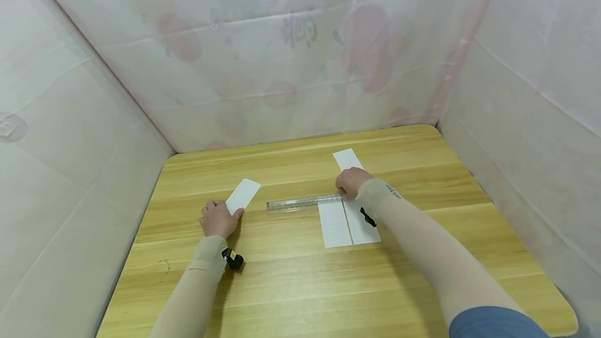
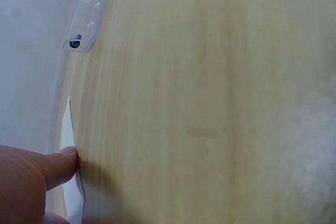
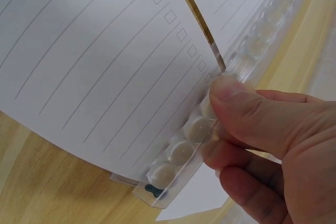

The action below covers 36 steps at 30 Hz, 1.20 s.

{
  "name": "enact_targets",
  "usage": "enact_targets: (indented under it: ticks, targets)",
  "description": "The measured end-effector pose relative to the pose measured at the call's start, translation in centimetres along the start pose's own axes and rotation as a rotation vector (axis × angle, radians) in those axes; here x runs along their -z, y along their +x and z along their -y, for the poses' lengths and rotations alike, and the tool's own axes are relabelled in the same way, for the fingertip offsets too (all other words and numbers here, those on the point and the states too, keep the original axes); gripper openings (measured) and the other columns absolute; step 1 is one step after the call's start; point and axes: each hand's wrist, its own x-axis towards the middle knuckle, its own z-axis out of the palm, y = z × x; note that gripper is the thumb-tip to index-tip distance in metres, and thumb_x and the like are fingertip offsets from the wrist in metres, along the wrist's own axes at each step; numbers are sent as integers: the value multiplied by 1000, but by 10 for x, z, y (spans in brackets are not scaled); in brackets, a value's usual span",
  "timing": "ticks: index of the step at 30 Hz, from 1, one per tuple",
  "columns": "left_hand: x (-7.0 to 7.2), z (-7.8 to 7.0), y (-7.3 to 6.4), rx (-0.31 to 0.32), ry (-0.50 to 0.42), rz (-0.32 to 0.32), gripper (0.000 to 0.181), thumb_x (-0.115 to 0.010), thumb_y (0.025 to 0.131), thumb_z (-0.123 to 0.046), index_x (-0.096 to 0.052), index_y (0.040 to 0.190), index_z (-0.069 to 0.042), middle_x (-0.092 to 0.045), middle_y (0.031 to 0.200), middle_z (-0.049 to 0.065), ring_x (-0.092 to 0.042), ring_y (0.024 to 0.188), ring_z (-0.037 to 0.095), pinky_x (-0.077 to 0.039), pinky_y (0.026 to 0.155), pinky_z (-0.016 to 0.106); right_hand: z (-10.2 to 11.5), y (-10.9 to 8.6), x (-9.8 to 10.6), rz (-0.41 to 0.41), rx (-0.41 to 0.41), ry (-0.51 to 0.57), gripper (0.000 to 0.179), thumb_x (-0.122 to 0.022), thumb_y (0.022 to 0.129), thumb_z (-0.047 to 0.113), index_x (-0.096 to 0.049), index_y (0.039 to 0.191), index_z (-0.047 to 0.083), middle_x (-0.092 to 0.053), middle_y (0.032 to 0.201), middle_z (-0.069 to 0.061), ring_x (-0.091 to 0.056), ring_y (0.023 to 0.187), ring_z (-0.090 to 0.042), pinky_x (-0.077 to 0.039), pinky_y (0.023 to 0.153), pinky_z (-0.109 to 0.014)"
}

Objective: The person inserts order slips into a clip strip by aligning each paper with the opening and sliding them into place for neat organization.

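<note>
My left hand (image 1: 219,219) holds the near end of a white paper slip (image 1: 243,195), thumb at its right edge and fingers at its left. In the left wrist view the thumb lies on the slip (image 2: 67,135). My right hand (image 1: 354,182) pinches a clear plastic strip (image 1: 300,203) with a row of round bumps. Its thumb presses on top, close to the gap between two sheets. The strip lies across the top edges of a left sheet (image 1: 334,226) and a right sheet (image 1: 363,228). Ruled lines and small check boxes show on the sheet (image 3: 105,56) in the right wrist view.
Another white slip (image 1: 347,157) lies just beyond the right hand, partly hidden by it. The wooden table (image 1: 281,286) has pale printed curtains (image 1: 263,67) round its back and sides. A small black camera (image 1: 233,258) sits on the left wrist.
</note>
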Motion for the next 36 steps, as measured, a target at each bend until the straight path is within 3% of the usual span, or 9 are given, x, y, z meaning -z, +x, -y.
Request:
enact_targets:
  ticks: [17, 27, 31, 36]
  targets:
    - [4, -3, -2, -9, -59, -12, 55, -66, 90, -41, -58, 118, 6, -48, 112, 26, -44, 99, 42, -39, 79, 56, 3, -2, 2, -2, 1, 4, 36, -59, 83, -4, -47, 58, 19, -40, 60, 5, -34, 57, -12, -34, 58, -28]
    - [1, -5, 0, -8, -136, -41, 48, -72, 86, -31, -56, 114, 5, -56, 107, 24, -51, 101, 41, -42, 81, 55, 1, -2, -2, -34, 31, -3, 37, -58, 83, -5, -46, 57, 19, -40, 60, 5, -33, 56, -11, -33, 58, -28]
    - [-1, -4, 1, -10, -174, -76, 55, -75, 83, -28, -51, 120, 5, -58, 110, 26, -55, 102, 44, -45, 82, 57, 2, -2, -1, -33, 28, -2, 36, -58, 82, -5, -48, 57, 19, -42, 59, 5, -35, 56, -11, -35, 58, -28]
    - [-2, -3, 1, -23, -177, -97, 71, -77, 81, -29, -43, 132, 7, -52, 118, 28, -50, 106, 45, -43, 84, 58, 4, -4, 3, -25, 22, 1, 35, -59, 81, -5, -50, 57, 19, -45, 59, 6, -37, 56, -11, -36, 58, -27]
